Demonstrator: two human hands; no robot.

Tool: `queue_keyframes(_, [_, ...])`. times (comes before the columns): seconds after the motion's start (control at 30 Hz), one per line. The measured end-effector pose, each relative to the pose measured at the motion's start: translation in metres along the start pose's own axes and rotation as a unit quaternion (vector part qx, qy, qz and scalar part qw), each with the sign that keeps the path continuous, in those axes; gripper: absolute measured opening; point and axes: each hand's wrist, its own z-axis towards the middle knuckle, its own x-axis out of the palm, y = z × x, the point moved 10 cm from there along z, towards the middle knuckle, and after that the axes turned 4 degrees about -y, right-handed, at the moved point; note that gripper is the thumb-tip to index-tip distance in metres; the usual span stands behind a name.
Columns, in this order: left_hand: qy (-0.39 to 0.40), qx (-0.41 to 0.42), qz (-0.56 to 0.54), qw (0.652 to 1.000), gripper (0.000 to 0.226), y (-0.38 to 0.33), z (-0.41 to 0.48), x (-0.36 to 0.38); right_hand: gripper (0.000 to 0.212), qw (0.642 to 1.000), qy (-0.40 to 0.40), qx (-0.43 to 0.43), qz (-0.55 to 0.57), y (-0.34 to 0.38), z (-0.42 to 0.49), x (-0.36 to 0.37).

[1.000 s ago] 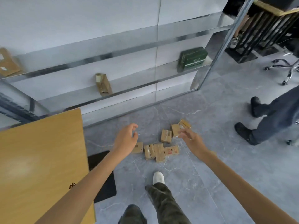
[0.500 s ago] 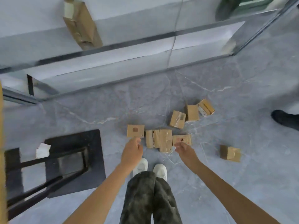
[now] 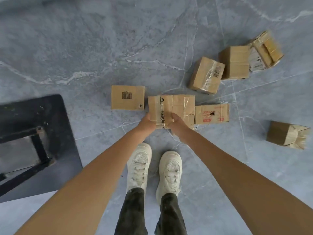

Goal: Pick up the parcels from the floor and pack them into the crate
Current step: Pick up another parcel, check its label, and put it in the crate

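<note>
Between both hands (image 3: 160, 120), taped parcel (image 3: 160, 107), gripped each side

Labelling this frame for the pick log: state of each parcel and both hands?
left hand: gripping taped parcel's left side
right hand: gripping its right side
taped parcel: held between both hands
barcode parcel: flat on floor, untouched
red-print parcel: flat on floor
label parcel: tilted, taped
plain parcel: on floor
yellow-tape parcel: beside plain parcel
crumpled parcel: lying alone, right
</note>
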Motion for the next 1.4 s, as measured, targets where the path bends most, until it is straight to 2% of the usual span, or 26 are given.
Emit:
queue_keyframes(0.1, [-0.038, -0.042, -0.032, 0.998, 0.054, 0.015, 0.012, 0.000, 0.056, 0.999, -0.012, 0.005, 0.037, -0.006, 0.006, -0.002])
queue_keyframes(0.2, [-0.054, -0.043, -0.059, 0.996, 0.034, -0.004, -0.020, -0.013, 0.042, 0.995, -0.012, 0.016, 0.093, -0.008, -0.012, -0.017])
queue_keyframes(0.27, [-0.069, -0.038, -0.089, 0.993, 0.043, -0.024, -0.046, -0.024, 0.042, 0.990, -0.004, 0.024, 0.142, -0.002, -0.035, -0.030])
queue_keyframes(0.33, [-0.077, -0.023, -0.110, 0.991, 0.046, -0.051, -0.075, -0.035, 0.050, 0.978, 0.006, 0.005, 0.207, 0.013, -0.062, -0.045])
queue_keyframes(0.5, [-0.108, 0.026, -0.183, 0.977, 0.038, -0.145, -0.163, -0.072, 0.040, 0.953, 0.001, -0.076, 0.294, 0.079, -0.148, -0.094])
queue_keyframes(0.63, [-0.128, 0.096, -0.162, 0.974, 0.035, -0.224, -0.250, -0.105, 0.036, 0.938, -0.018, -0.145, 0.315, 0.141, -0.231, -0.147])
queue_keyframes(0.73, [-0.153, 0.185, -0.141, 0.960, 0.036, -0.286, -0.331, -0.128, 0.044, 0.930, -0.065, -0.211, 0.295, 0.183, -0.302, -0.190])
queue_keyframes(0.83, [-0.165, 0.263, -0.106, 0.944, 0.029, -0.338, -0.411, -0.139, 0.038, 0.913, -0.112, -0.261, 0.293, 0.221, -0.382, -0.229])
queue_keyframes(0.93, [-0.179, 0.333, -0.076, 0.923, 0.025, -0.387, -0.501, -0.148, 0.036, 0.882, -0.137, -0.315, 0.322, 0.258, -0.474, -0.266])
queue_keyframes(1.17, [-0.235, 0.459, -0.102, 0.850, 0.019, -0.475, -0.695, -0.187, 0.026, 0.826, -0.143, -0.405, 0.365, 0.330, -0.654, -0.323])
queue_keyframes(1.23, [-0.245, 0.488, -0.105, 0.831, 0.027, -0.492, -0.743, -0.198, 0.028, 0.813, -0.137, -0.420, 0.379, 0.345, -0.694, -0.332])
queue_keyframes(1.27, [-0.237, 0.488, -0.113, 0.832, 0.039, -0.498, -0.762, -0.202, 0.030, 0.807, -0.127, -0.429, 0.385, 0.352, -0.712, -0.335])
queue_keyframes(1.33, [-0.186, 0.480, -0.137, 0.846, 0.076, -0.506, -0.791, -0.203, 0.035, 0.795, -0.094, -0.452, 0.394, 0.366, -0.749, -0.338])
queue_keyframes(1.4, [-0.129, 0.492, -0.150, 0.848, 0.105, -0.512, -0.817, -0.198, 0.052, 0.795, -0.060, -0.471, 0.378, 0.378, -0.781, -0.333])
